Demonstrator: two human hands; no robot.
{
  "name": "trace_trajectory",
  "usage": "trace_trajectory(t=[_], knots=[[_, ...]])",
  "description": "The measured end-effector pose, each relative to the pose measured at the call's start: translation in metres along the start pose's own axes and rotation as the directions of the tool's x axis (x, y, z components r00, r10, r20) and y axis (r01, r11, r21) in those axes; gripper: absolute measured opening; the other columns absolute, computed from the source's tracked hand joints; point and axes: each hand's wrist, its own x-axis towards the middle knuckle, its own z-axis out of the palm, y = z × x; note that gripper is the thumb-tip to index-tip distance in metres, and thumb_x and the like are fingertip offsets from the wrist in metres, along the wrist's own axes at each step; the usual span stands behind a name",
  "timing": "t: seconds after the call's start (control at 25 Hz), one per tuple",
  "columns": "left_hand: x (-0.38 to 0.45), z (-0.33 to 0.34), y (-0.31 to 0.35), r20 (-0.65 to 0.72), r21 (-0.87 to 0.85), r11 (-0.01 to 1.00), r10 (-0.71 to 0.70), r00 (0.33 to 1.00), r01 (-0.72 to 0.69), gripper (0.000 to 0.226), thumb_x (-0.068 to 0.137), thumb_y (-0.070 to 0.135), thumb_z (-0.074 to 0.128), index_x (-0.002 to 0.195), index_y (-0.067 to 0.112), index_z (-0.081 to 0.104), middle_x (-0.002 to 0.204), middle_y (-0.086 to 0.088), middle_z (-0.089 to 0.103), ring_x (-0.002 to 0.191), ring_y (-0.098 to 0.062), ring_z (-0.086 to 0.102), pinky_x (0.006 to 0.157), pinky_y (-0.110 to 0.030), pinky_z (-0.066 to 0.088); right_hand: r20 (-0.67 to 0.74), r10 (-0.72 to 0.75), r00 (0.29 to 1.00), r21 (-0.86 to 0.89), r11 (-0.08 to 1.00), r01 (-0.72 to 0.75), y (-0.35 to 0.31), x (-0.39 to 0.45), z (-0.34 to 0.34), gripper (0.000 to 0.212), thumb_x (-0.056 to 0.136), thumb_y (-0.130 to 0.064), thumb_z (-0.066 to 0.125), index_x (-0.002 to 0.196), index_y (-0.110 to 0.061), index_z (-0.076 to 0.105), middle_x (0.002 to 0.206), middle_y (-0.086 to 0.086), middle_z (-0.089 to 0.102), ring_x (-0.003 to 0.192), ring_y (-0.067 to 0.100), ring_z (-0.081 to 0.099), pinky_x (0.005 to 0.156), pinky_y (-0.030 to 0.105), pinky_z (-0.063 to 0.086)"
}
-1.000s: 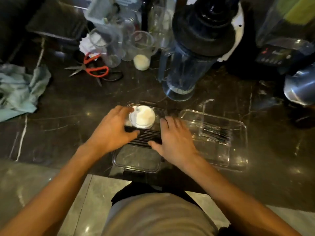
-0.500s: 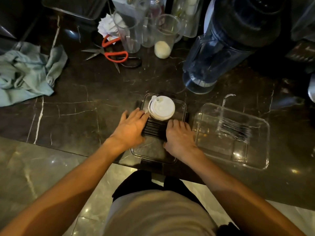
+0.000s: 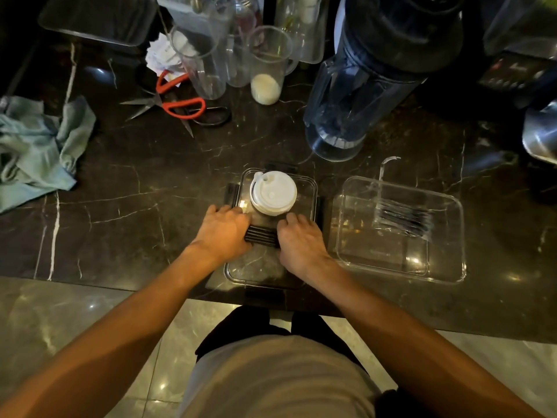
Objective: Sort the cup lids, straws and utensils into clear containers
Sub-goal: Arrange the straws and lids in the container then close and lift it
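Observation:
A clear container with black latches sits at the counter's near edge. A stack of white cup lids stands in its far half. A bundle of black straws lies crosswise in its middle. My left hand covers the bundle's left end and my right hand covers its right end, both palm down and pressing it between them. Black utensils lie in a second clear container to the right.
A big blender jug stands behind the containers. Clear measuring cups, red-handled scissors and crumpled paper are at the back. A teal cloth lies far left. The counter edge runs just under my wrists.
My left hand has come off the lid stack and down onto the straws. Both hands have closed in on the bundle's ends. The view has tilted downwards.

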Motion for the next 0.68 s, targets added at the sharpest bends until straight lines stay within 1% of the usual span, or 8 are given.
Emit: trace_trajectory(t=[0.08, 0.16, 0.24, 0.32, 0.4, 0.48, 0.56, 0.68], knots=[[-0.007, -0.003, 0.001, 0.042, -0.067, 0.998, 0.002, 0.999, 0.001, 0.03, 0.087, 0.043, 0.065, 0.11, 0.024, 0.066, 0.106, 0.002, 0.069, 0.102, -0.02, 0.067, 0.095, -0.038, 0.05, -0.001, -0.023, 1.0, -0.001, 1.0, 0.023, -0.001, -0.001, -0.005, 0.036, 0.089, -0.013, 0.072, 0.123, -0.008, 0.063, 0.121, 0.012, 0.064, 0.113, 0.029, 0.062, 0.095, 0.04, 0.051], [-0.015, -0.013, 0.0, 0.053, -0.113, 0.994, 0.0, 0.999, 0.006, 0.028, 0.089, 0.043, 0.066, 0.11, 0.024, 0.064, 0.1, 0.004, 0.07, 0.093, -0.018, 0.069, 0.085, -0.035, 0.055, -0.033, -0.057, 0.998, 0.034, 0.998, 0.058, -0.001, -0.006, -0.014, 0.034, 0.09, -0.013, 0.07, 0.122, -0.009, 0.061, 0.115, 0.011, 0.069, 0.107, 0.028, 0.068, 0.088, 0.04, 0.053], [-0.021, -0.031, 0.002, 0.026, -0.1, 0.995, 0.014, 1.0, -0.012, 0.024, 0.091, 0.044, 0.065, 0.105, 0.026, 0.064, 0.093, 0.006, 0.07, 0.087, -0.018, 0.07, 0.076, -0.032, 0.052, -0.082, -0.096, 0.992, 0.062, 0.993, 0.101, 0.004, -0.014, -0.032, 0.038, 0.089, -0.015, 0.069, 0.125, -0.01, 0.059, 0.113, 0.01, 0.071, 0.105, 0.029, 0.069, 0.086, 0.041, 0.054], [-0.021, -0.056, 0.012, -0.039, -0.072, 0.997, 0.038, 0.999, -0.04, 0.025, 0.09, 0.047, 0.063, 0.104, 0.026, 0.065, 0.092, 0.003, 0.072, 0.086, -0.023, 0.071, 0.074, -0.034, 0.049, -0.119, -0.116, 0.986, 0.08, 0.989, 0.126, 0.021, -0.019, -0.057, 0.037, 0.088, -0.015, 0.065, 0.124, -0.012, 0.058, 0.114, 0.009, 0.069, 0.105, 0.028, 0.068, 0.087, 0.041, 0.052], [-0.014, -0.082, 0.033, -0.126, -0.03, 0.997, 0.072, 0.989, -0.076, 0.029, 0.088, 0.045, 0.063, 0.108, 0.025, 0.066, 0.096, -0.003, 0.073, 0.091, -0.03, 0.071, 0.076, -0.036, 0.048, -0.134, -0.081, 0.988, 0.115, 0.989, 0.097, 0.046, -0.023, -0.081, 0.03, 0.089, -0.017, 0.065, 0.118, -0.017, 0.058, 0.109, 0.005, 0.068, 0.102, 0.026, 0.067, 0.085, 0.04, 0.05], [0.0, -0.1, 0.064, -0.215, -0.003, 0.988, 0.148, 0.965, -0.152, 0.027, 0.087, 0.039, 0.064, 0.109, 0.023, 0.067, 0.098, -0.004, 0.074, 0.094, -0.031, 0.071, 0.075, -0.036, 0.047, -0.155, -0.012, 0.988, 0.14, 0.99, 0.034, 0.08, -0.031, -0.095, 0.023, 0.089, -0.02, 0.067, 0.111, -0.021, 0.057, 0.098, -0.001, 0.065, 0.097, 0.023, 0.067, 0.079, 0.037, 0.048], [0.014, -0.106, 0.098, -0.208, 0.04, 0.971, 0.237, 0.949, -0.234, 0.025, 0.087, 0.036, 0.063, 0.109, 0.023, 0.065, 0.1, -0.004, 0.074, 0.094, -0.029, 0.072, 0.074, -0.035, 0.049, -0.143, 0.052, 0.988, 0.156, 0.987, -0.029, 0.112, -0.046, -0.094, 0.023, 0.089, -0.02, 0.069, 0.109, -0.023, 0.058, 0.095, -0.004, 0.063, 0.095, 0.022, 0.067, 0.078, 0.034, 0.048], [0.031, -0.096, 0.151, -0.121, 0.083, 0.939, 0.342, 0.932, -0.334, 0.03, 0.088, 0.032, 0.061, 0.115, 0.019, 0.063, 0.109, -0.009, 0.074, 0.1, -0.033, 0.071, 0.076, -0.036, 0.048, -0.018, 0.133, 0.991, 0.189, 0.974, -0.127, 0.16, -0.074, -0.079, 0.023, 0.089, -0.023, 0.07, 0.111, -0.023, 0.061, 0.102, 0.0, 0.071, 0.098, 0.022, 0.069, 0.085, 0.036, 0.054]])
